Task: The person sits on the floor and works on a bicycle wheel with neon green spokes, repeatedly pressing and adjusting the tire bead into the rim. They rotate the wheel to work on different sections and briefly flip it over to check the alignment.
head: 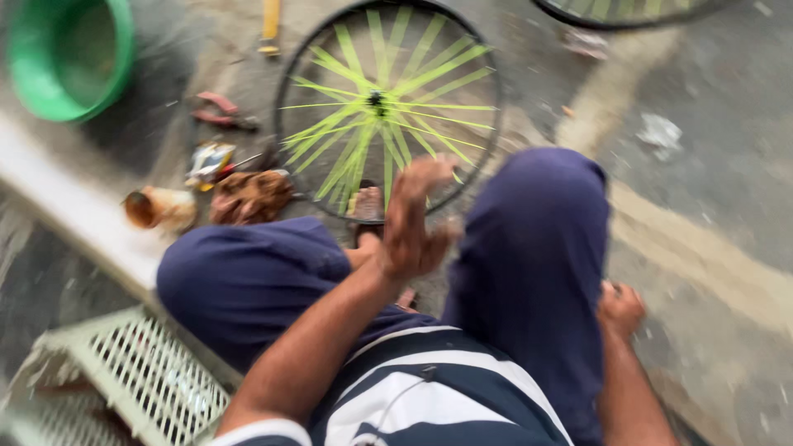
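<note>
Blurred view down onto a grey concrete floor, daylight flat and even across it. A pale sandy streak runs diagonally through the right of the frame. Upper left, a green plastic basin sits on the ground. A pale ledge crosses the left side, and lower left there's a whitish slatted crate.
</note>
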